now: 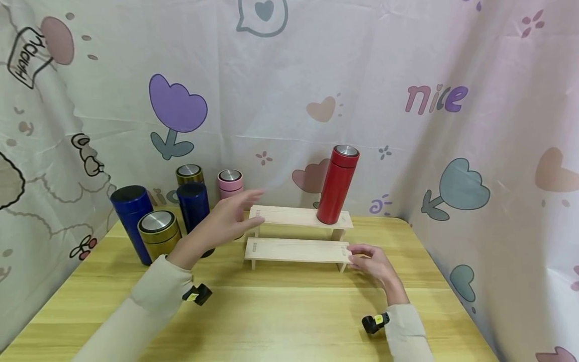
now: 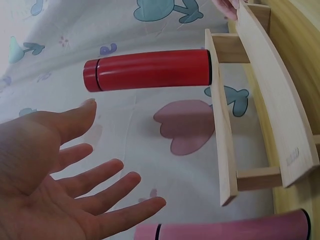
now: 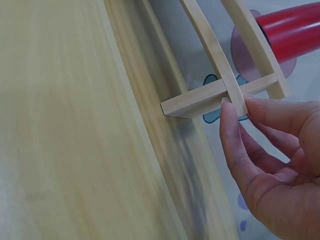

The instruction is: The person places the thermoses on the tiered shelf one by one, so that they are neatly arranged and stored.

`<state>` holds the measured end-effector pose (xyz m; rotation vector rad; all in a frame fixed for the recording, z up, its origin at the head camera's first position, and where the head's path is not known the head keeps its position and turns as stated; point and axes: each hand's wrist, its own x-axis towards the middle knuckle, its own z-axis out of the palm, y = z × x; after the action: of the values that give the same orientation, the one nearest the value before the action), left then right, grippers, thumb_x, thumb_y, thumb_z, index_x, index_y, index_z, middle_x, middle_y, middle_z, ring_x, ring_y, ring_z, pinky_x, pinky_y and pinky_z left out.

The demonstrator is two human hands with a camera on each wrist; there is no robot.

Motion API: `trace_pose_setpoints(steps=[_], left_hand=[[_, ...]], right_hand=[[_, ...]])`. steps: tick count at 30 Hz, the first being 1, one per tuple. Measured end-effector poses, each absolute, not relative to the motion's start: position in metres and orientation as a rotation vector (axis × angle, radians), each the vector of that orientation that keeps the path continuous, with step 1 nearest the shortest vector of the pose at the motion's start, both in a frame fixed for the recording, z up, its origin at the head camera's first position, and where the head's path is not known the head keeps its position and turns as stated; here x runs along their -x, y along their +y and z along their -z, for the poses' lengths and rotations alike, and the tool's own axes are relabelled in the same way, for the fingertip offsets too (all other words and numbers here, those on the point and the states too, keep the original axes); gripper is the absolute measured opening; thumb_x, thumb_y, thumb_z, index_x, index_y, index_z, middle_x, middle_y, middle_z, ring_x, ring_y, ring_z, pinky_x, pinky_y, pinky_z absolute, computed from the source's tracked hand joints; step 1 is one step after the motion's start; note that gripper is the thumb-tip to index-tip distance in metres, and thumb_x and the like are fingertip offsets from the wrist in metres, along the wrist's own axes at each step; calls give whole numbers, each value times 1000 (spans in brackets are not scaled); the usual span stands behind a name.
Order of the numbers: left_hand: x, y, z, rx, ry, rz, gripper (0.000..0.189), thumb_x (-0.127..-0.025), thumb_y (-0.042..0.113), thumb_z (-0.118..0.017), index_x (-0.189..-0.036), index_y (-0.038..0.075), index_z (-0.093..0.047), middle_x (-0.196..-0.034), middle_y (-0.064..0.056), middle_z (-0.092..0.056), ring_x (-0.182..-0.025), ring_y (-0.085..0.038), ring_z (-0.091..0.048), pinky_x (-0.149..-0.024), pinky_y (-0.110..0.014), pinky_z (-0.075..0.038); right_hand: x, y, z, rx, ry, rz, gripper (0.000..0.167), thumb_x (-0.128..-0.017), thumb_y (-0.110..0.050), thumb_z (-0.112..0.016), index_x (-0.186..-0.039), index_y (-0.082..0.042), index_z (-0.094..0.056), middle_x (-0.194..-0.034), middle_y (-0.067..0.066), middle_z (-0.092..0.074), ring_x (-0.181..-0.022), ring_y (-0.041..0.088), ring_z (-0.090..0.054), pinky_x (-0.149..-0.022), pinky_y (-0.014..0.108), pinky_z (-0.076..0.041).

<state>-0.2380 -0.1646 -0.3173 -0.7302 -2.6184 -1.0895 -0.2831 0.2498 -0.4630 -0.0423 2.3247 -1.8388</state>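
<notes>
My right hand [image 1: 373, 262] pinches the right end of the lower wooden shelf [image 1: 294, 250] between thumb and fingers. The right wrist view shows the thumb and a fingertip on either side of the board's end [image 3: 235, 95]. A red thermos flask [image 1: 336, 186] stands upright toward the right end of the higher wooden shelf [image 1: 289, 215] behind. In the air by that shelf's left end is my left hand [image 1: 226, 218], fingers spread and holding nothing. Partly hidden behind it stands a pink flask [image 1: 230, 185], seen also at the bottom of the left wrist view [image 2: 240, 226].
Left of the shelves stand two dark blue flasks [image 1: 132, 216] and two gold ones, the nearer gold flask [image 1: 159, 236] in front. A wooden table [image 1: 271, 317] carries everything. Patterned cloth [image 1: 271, 100] hangs behind it and along both sides.
</notes>
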Motion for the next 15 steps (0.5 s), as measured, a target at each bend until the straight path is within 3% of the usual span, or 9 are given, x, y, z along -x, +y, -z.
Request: trace_pose_setpoints(steps=[3, 9, 15], left_hand=[[233, -172, 319, 684, -2636, 1087, 63, -95, 22, -76, -152, 12, -49, -151, -14, -58, -131, -36, -63, -106, -56, -54], [219, -191, 321, 634, -2651, 1090, 59, -95, 20, -76, -149, 13, -52, -140, -15, -65, -121, -34, -67, -96, -53, -61], [206, -208, 323, 599, -2674, 1117, 58, -97, 20, -74, -149, 10, -50, -148, -18, -58, -132, -43, -60, -99, -59, -57]], right_hand=[[284, 250, 462, 46, 2325, 1832, 41, -97, 1, -66, -136, 12, -57, -129, 29, -63, -86, 14, -72, -83, 27, -64], [284, 251, 461, 47, 2337, 1814, 42, -97, 1, -66, -136, 11, -58, -131, 31, -61, -86, 14, -71, -84, 28, -64], [284, 251, 462, 45, 2349, 1806, 41, -97, 1, -67, -135, 11, -59, -131, 31, -62, -86, 13, -71, -83, 27, -64]])
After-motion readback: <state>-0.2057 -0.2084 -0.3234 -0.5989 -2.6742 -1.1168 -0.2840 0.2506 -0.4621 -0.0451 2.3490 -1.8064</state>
